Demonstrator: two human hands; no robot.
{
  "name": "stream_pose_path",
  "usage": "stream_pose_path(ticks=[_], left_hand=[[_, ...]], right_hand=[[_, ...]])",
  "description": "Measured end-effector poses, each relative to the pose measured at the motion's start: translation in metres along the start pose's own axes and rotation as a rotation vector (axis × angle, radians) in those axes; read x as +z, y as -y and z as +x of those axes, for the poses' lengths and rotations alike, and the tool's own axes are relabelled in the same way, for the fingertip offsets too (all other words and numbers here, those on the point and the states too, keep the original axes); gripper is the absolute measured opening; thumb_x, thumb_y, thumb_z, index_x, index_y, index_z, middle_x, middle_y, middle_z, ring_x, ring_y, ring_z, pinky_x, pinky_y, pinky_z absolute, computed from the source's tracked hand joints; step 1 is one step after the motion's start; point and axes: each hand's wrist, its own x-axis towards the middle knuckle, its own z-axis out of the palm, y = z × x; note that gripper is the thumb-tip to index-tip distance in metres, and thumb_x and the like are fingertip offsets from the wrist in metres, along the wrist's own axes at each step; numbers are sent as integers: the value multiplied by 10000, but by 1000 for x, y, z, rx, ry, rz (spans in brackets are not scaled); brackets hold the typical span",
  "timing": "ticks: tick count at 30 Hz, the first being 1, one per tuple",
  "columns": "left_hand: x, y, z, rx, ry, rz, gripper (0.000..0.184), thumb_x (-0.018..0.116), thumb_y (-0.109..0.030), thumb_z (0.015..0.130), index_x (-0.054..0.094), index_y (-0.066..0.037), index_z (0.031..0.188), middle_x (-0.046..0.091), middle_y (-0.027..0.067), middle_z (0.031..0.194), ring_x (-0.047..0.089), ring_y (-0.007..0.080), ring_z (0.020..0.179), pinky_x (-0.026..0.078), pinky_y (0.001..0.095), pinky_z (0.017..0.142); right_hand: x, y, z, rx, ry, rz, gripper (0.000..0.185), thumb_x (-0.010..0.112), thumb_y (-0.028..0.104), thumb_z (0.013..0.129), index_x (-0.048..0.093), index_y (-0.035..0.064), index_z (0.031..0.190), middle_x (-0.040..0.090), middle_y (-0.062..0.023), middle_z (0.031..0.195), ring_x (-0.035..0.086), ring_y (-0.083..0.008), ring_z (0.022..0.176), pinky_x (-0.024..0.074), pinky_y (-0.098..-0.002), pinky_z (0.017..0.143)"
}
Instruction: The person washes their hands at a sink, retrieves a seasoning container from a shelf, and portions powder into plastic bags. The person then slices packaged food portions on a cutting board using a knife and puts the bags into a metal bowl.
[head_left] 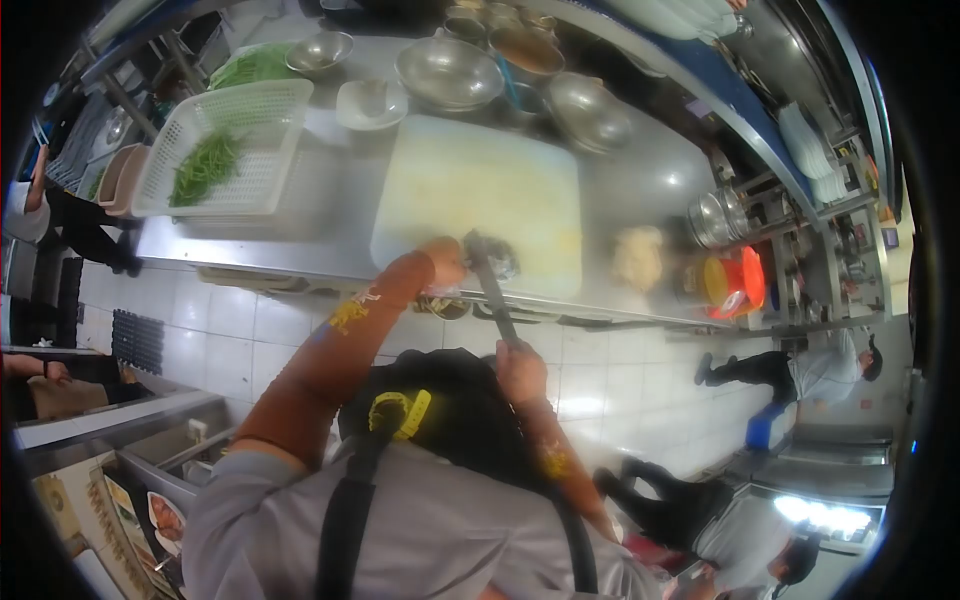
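My right hand (522, 372) is closed round the handle of a long knife (493, 292). The blade slants up and left over the near edge of a white cutting board (480, 185). Beside the blade, on the board, lies a small dark, shiny lump (503, 258), too blurred to name. My left hand (445, 264) is at the board's near edge, just left of the blade, with its fingers curled in. What these fingers hold, if anything, is hidden.
A white basket (290, 150) with green vegetable strips (208, 165) stands left. Metal bowls (450, 75) and a white dish (371, 106) line the back. Right of the board are a pale lump (640, 257) and a red-and-yellow container (733, 282). Other people stand right and left.
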Motion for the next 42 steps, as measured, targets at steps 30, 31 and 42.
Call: stream_pose_path(ticks=[30,31,42], left_hand=[[-18,38,-121,222,-243,-397,248,612,-253,909,595,-14,844,536,-6,666,494,80,589,424,271,520],[-18,31,-122,298,-262,-359,226,620,-224,908,594,-13,833,525,-27,665,469,65,585,416,256,519],[2,-76,-97,403,-108,-560,216,611,-175,898,644,14,997,619,17,812,564,84,675,497,251,607]], right_hand=[[-50,-34,86,226,265,650,452,756,274,767,579,-45,1034,663,-175,878,662,-245,696,541,-336,662],[-53,-39,83,88,164,416,515,775,296,745,570,-56,1059,674,-200,905,675,-260,702,543,-343,678],[-116,-88,35,180,-148,457,350,674,315,832,645,33,1036,672,-183,892,665,-308,826,520,-378,745]])
